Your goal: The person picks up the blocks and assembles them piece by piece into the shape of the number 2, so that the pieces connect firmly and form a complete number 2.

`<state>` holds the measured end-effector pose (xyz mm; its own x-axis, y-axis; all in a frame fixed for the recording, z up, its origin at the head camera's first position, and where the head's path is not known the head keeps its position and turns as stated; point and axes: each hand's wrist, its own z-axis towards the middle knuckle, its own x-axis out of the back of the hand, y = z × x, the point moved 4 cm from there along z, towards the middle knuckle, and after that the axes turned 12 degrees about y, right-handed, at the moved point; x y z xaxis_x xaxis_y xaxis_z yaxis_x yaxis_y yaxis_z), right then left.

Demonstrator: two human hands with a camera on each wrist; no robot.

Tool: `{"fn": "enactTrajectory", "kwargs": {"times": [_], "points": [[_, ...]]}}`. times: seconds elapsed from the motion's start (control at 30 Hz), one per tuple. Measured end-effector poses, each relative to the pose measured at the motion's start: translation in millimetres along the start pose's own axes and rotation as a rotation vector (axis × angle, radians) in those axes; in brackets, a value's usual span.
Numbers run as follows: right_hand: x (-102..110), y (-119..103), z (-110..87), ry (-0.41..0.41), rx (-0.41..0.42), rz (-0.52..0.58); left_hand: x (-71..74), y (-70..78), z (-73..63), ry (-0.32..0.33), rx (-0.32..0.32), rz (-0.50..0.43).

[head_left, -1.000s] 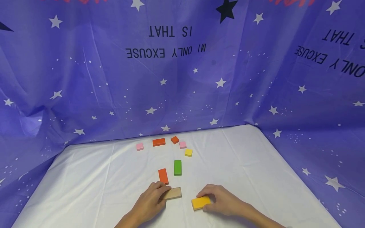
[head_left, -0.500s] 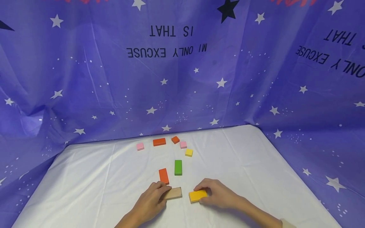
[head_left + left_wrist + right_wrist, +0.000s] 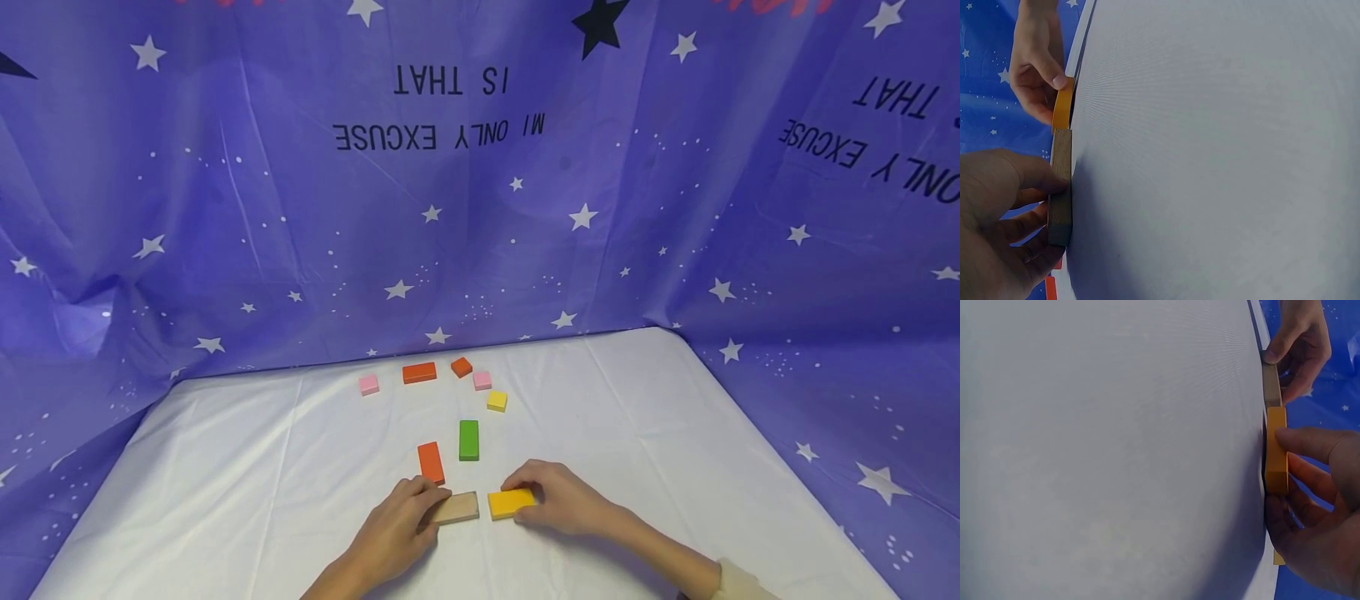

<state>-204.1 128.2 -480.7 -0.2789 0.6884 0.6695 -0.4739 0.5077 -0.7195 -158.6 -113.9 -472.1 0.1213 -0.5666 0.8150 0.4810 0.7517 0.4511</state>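
Note:
My left hand (image 3: pixel 397 531) grips a plain wooden block (image 3: pixel 459 507) lying flat on the white cloth, with the thumb on its near side and fingers on the far side. To its right, my right hand (image 3: pixel 561 500) pinches a yellow block (image 3: pixel 510 503) between thumb and fingers. A narrow gap separates the two blocks' ends in the head view. In the left wrist view the wooden block (image 3: pixel 1060 200) and the yellow block (image 3: pixel 1062 106) line up end to end. A red block (image 3: pixel 431 463) lies just beyond my left fingers, and a green block (image 3: pixel 468 440) stands apart beyond the wooden one.
Farther back lie a long red block (image 3: pixel 419 372), a small red block (image 3: pixel 461 367), two pink blocks (image 3: pixel 368 384) and a small yellow block (image 3: pixel 497 402). A purple star-printed curtain (image 3: pixel 480 192) rises behind the table (image 3: pixel 637 417) and along its sides.
My right hand has brought the yellow block left and away from me, closer to the wooden block's right end and level with it. My left hand and the wooden block stay put.

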Motion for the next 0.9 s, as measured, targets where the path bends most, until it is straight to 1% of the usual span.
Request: {"fn": "enactTrajectory", "kwargs": {"times": [0.17, 0.43, 0.57, 0.73, 0.9], "points": [[-2, -1, 4.5, 0.006, -0.008, -0.01, -0.5, 0.0, 0.0, -0.004, 0.001, -0.003], [-7, -4, 9.0, 0.023, 0.025, -0.021, -0.1, 0.3, 0.5, -0.004, 0.005, -0.002], [-9, -6, 10.7, 0.024, 0.016, -0.02, 0.0, 0.3, 0.4, -0.003, 0.004, 0.002], [-10, -8, 12.5, 0.021, -0.004, -0.021, -0.4, 0.7, 1.0, -0.018, 0.016, -0.011], [-11, -10, 13.9, 0.024, -0.003, -0.028, -0.6, 1.0, 1.3, -0.02, 0.019, -0.013]]}}
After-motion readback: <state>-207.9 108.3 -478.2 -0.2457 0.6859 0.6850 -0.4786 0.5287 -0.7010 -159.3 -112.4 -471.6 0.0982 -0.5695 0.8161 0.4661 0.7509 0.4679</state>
